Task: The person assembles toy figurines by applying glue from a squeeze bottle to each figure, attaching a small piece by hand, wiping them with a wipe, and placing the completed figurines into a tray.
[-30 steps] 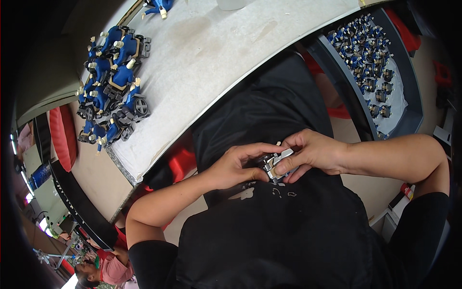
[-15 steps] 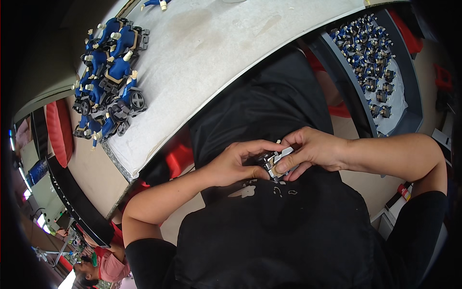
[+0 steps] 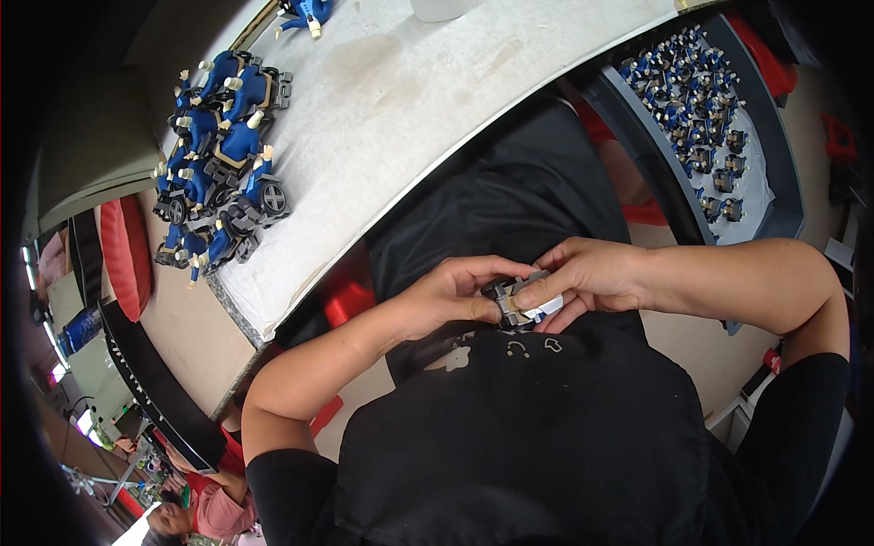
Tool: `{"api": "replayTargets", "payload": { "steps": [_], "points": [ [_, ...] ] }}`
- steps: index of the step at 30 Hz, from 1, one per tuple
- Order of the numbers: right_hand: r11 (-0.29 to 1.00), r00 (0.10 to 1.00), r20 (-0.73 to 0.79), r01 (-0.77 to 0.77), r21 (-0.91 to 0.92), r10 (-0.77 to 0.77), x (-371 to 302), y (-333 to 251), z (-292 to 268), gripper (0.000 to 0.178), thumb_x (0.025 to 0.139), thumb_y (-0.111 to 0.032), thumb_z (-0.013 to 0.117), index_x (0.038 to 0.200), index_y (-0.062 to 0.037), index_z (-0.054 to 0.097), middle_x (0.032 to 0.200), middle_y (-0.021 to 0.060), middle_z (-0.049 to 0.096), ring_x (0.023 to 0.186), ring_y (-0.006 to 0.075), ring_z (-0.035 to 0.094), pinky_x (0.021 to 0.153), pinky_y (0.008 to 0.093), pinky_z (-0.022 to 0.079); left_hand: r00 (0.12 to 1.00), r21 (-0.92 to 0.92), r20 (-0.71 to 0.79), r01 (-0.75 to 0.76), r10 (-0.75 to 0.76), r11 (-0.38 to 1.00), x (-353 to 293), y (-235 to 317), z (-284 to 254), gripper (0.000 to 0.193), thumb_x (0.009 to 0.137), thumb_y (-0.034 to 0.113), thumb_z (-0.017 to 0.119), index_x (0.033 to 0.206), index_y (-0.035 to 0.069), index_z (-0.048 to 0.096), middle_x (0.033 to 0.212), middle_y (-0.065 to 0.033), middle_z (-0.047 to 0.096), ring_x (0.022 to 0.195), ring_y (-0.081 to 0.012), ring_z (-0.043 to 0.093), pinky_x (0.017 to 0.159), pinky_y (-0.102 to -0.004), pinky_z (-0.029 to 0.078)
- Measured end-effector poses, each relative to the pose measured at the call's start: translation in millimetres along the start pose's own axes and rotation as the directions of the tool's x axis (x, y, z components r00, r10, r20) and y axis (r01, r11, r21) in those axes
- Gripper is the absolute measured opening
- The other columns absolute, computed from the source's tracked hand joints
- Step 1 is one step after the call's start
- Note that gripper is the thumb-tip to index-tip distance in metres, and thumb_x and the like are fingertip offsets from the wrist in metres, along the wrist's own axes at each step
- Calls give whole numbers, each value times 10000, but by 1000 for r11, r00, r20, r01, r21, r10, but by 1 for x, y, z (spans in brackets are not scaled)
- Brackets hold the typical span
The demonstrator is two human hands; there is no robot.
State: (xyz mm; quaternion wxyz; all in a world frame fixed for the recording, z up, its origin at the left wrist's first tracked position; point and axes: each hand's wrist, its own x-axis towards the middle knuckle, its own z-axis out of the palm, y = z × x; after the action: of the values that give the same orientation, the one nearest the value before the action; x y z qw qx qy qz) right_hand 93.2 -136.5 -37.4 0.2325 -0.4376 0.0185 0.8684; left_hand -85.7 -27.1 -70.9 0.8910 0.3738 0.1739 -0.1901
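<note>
Toy assembly [image 3: 513, 310], grey, black and white, sits between the fingers of both hands, over the black apron [image 3: 510, 400]. The left hand [image 3: 448, 296] pinches its darker end with the thumb on the near side and the forefinger beyond, the narrow gap between them filled by the piece; the right hand [image 3: 587, 278] lays its thumb across the top, its other fingers curled round the white side and partly hidden. The step in hand seems to be working a part with the right thumb while the left fingers steady the rest, though I cannot tell which joint. The next move, I judge, calls for a firm left pinch and measured thumb pressure. Beyond the left fingers, well apart, blue seated figures [image 3: 241, 141] cluster on the pale table [image 3: 391, 118]; beyond the right fingers, a grey tray [image 3: 763, 114] holds many more
</note>
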Motion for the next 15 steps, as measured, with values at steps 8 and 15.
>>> {"api": "replayTargets", "payload": {
  "steps": [8,15],
  "points": [
    [971,993,-20,109,-212,-115,-20,-22,11,278,724,-190,706,875,8,581,887,107,613,784,168,610,689,288,520,946,268,-45,-298,320,916,-11,14,11,547,708,-33,645,1223,38,475,1081,-77,546,981,-141,520,843,-268,425],
    [-122,325,295,462,-878,-898,-38,-44,29,310,650,-89,720,863,-23,505,818,76,524,727,266,554,595,342,438,528,851,140,-497,838,171,-7,57,8,510,618,71,722,1099,34,559,1031,-131,591,935,-291,580,774,-347,477]
  ]
}}
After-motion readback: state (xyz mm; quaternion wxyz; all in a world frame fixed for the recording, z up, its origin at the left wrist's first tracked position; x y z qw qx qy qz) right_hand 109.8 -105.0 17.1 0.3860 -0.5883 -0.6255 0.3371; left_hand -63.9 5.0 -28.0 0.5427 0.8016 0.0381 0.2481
